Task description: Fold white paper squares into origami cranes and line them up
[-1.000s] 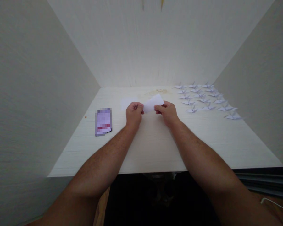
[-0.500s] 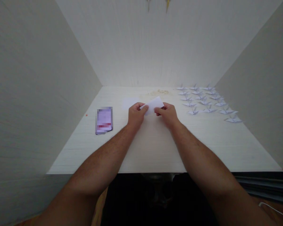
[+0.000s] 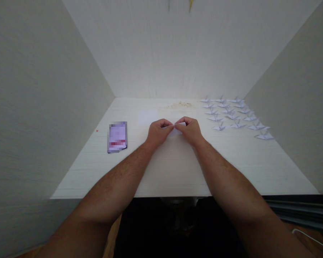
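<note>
A small white sheet of paper [image 3: 175, 131] lies between my two hands near the middle of the white table [image 3: 177, 168]. My left hand [image 3: 158, 131] pinches its left side with curled fingers. My right hand [image 3: 190, 129] pinches its right side. The fingertips of both hands almost meet above the paper, and most of the sheet is hidden behind them.
Several folded white paper cranes [image 3: 233, 116] stand in rows at the back right. A purple phone-sized packet [image 3: 117, 137] lies at the left. Another white paper square [image 3: 148, 116] lies behind my left hand. White walls close in the table on three sides.
The paper was held up flat between the hands; the hands have come together and lowered it toward the table, so less of it shows.
</note>
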Demonstrator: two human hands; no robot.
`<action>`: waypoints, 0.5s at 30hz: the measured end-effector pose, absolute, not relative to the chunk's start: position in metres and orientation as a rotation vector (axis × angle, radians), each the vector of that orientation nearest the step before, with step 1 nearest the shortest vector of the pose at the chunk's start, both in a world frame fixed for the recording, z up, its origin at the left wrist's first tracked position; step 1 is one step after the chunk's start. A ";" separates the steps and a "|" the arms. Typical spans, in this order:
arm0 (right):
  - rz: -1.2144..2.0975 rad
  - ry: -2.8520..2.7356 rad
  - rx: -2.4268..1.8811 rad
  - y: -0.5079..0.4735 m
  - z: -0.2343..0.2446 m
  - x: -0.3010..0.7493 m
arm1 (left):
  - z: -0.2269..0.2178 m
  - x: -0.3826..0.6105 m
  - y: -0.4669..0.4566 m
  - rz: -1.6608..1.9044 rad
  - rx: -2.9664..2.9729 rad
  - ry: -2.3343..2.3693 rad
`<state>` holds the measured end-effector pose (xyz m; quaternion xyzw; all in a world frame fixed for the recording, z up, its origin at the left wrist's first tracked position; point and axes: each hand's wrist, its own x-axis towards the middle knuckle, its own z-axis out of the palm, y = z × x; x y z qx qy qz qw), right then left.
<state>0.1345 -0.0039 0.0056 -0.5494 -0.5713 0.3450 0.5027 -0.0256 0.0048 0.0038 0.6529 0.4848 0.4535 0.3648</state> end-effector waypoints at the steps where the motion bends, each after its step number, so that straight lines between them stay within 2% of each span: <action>1: 0.811 -1.407 -1.332 -0.004 0.006 0.134 | 0.003 -0.025 0.005 1.163 1.689 1.240; 7: 0.847 -1.361 -1.320 -0.005 0.009 0.132 | 0.004 -0.022 0.003 1.208 1.656 1.257; 15: 1.050 -1.217 -1.264 -0.003 0.006 0.133 | 0.006 -0.021 0.002 1.203 1.524 1.240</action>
